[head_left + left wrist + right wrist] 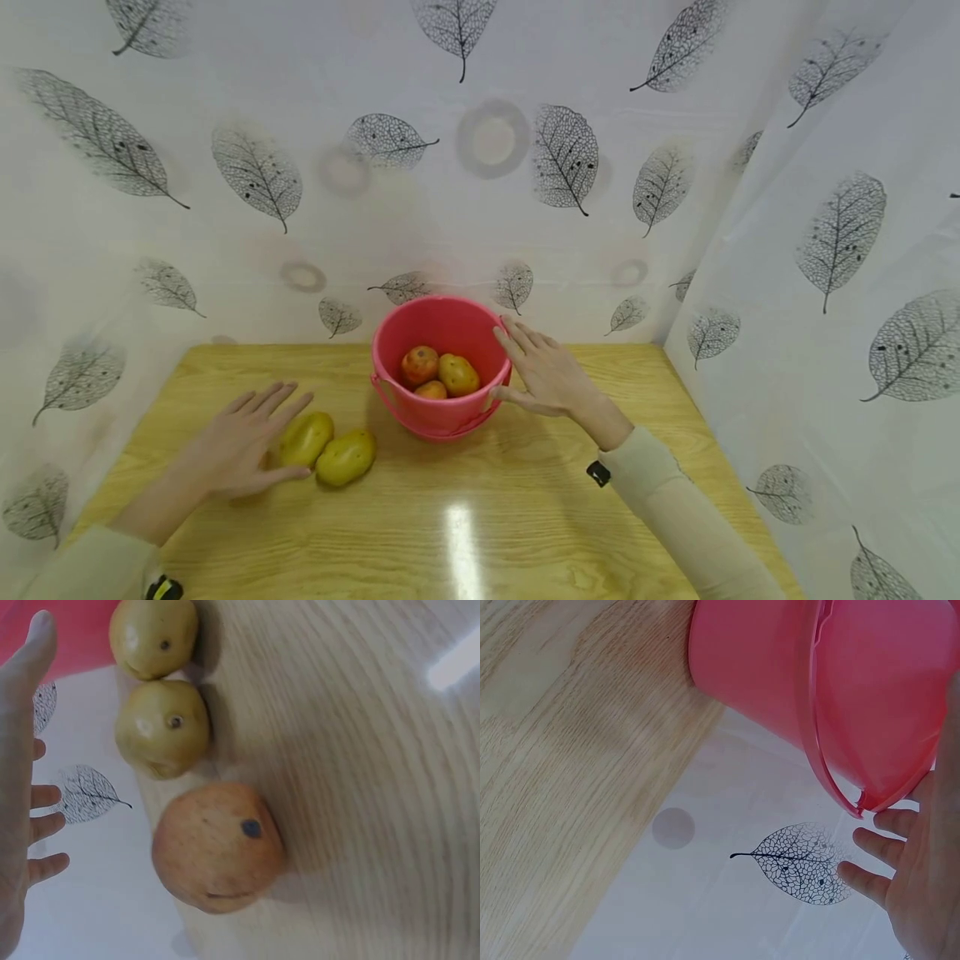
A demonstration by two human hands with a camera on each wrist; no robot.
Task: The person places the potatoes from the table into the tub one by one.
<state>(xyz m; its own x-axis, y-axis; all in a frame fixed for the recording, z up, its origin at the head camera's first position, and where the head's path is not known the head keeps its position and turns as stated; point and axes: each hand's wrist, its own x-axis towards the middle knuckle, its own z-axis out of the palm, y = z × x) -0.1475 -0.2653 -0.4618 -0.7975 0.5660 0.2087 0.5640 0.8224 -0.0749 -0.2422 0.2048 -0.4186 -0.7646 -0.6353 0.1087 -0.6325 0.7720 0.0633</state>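
Note:
A pink bucket (405, 408) stands on the wooden table with a reddish round fruit (420, 365), a yellow one (458, 376) and an orange-toned one (431, 390) inside. My right hand (546, 373) is at the bucket's right rim, fingers extended; whether it touches is unclear. My left hand (234, 443) hovers with spread fingers beside two yellow, lumpy fruits (307, 439) left of the bucket. Close by them in the left wrist view lies a larger orange-red round fruit (217, 847) with a dark end spot, hidden under the left hand in the head view.
The wooden table (540, 533) reaches back to a white curtain (300, 242) printed with dark leaves, which also hangs along the right side. The bucket's pink handle (810, 712) hangs down its side. A bright reflection lies on the tabletop near the front.

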